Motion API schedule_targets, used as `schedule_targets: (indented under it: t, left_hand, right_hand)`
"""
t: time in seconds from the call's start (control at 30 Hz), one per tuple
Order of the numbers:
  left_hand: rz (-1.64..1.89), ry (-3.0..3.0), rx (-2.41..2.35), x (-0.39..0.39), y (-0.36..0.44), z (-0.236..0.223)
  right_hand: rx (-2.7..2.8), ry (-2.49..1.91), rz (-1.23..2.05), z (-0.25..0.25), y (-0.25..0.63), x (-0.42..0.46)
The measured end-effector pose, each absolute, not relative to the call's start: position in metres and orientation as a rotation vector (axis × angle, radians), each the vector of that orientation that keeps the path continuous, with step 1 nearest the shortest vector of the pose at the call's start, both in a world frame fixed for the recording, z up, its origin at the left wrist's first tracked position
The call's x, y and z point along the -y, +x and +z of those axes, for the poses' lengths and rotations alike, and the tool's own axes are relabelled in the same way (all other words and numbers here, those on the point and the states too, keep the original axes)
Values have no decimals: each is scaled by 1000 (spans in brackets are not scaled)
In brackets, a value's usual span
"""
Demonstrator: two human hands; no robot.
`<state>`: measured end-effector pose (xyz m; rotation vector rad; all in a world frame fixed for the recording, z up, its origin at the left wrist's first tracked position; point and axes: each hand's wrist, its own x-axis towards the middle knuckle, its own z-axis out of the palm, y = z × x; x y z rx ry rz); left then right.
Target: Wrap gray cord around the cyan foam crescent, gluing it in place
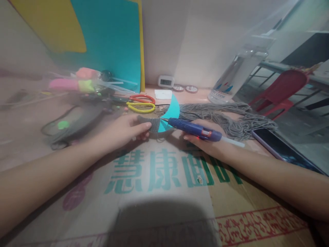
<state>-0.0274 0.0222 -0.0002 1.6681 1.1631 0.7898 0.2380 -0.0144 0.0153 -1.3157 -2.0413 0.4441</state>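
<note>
Between its thumb and fingers my left hand (pixel 133 128) pinches a curved, crescent-like piece of turquoise card (pixel 173 108). Grey yarn (pixel 155 124) is wound around the card's left part, while its right part is bare. A blue hot glue gun (pixel 194 128) is gripped in my right hand (pixel 205 137). Its metal tip points left and meets the card, or nearly so, at the edge of the wrapped yarn. From the gun's back end sticks a whitish glue stick (pixel 232 141), and a small red light glows on its underside.
Beyond my hands lie scissors (pixel 141 103) with red and yellow handles, a small digital clock (pixel 166 81) and a loose grey yarn bundle (pixel 231 118). A clear bottle (pixel 231 75) and a phone (pixel 285 149) are at the right. Printed cardboard (pixel 159 209) covers the surface.
</note>
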Motion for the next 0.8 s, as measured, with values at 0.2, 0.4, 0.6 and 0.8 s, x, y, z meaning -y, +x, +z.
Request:
schedule_targets:
  t: [0.2, 0.4, 0.6, 0.8]
  left_hand:
    - [776, 1642, -1171, -23, -28, -2]
    - [757, 1631, -1162, -24, -30, -3]
    - [757, 1636, -1164, -24, -29, -3]
    - [755, 1640, -1174, -23, -28, 0]
  right_hand:
    - [2091, -1294, 358, 15, 240, 15]
    - [2086, -1268, 351, 13, 240, 13]
    - [2114, -1273, 306, 13, 240, 13]
    - [2072, -1314, 371, 15, 239, 15]
